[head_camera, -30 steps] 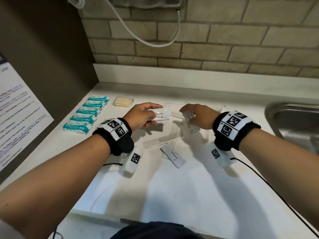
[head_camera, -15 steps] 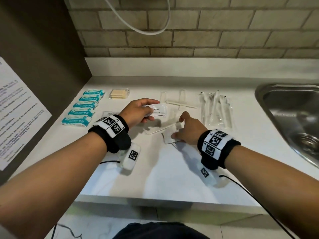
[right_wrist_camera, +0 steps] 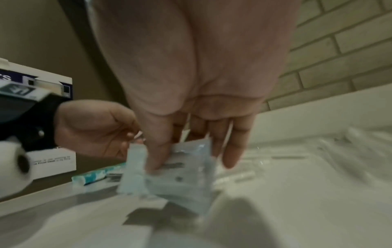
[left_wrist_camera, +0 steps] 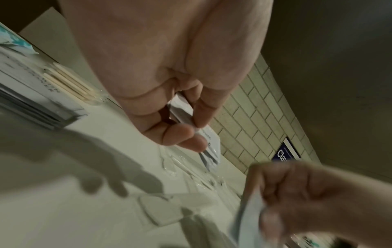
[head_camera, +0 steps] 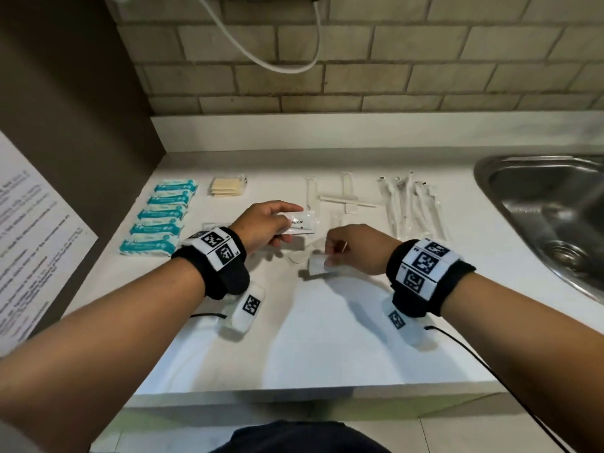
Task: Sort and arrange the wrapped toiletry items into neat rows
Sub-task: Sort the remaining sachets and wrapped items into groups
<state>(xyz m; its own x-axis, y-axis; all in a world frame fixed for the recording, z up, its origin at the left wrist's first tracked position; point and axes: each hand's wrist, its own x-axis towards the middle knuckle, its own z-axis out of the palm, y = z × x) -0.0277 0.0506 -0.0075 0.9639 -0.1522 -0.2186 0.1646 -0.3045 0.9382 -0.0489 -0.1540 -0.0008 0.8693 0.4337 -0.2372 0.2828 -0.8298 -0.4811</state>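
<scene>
With the left hand [head_camera: 266,223] pinching a toothpaste sachet [head_camera: 302,222] and the right hand [head_camera: 354,248] pinching a blurred packet [head_camera: 318,266], either slick wrapper could slip onto the desk [head_camera: 327,338]

Both forearms reach forward, each hand holds something

The left hand [head_camera: 264,223] has its index finger straight on top and its thumb below, in a pinch. The right hand [head_camera: 356,248] is lower and nearer the front edge of the bench, fingers curled, thumb pressing in a pinch grip. Both wrists wear black bands.
</scene>
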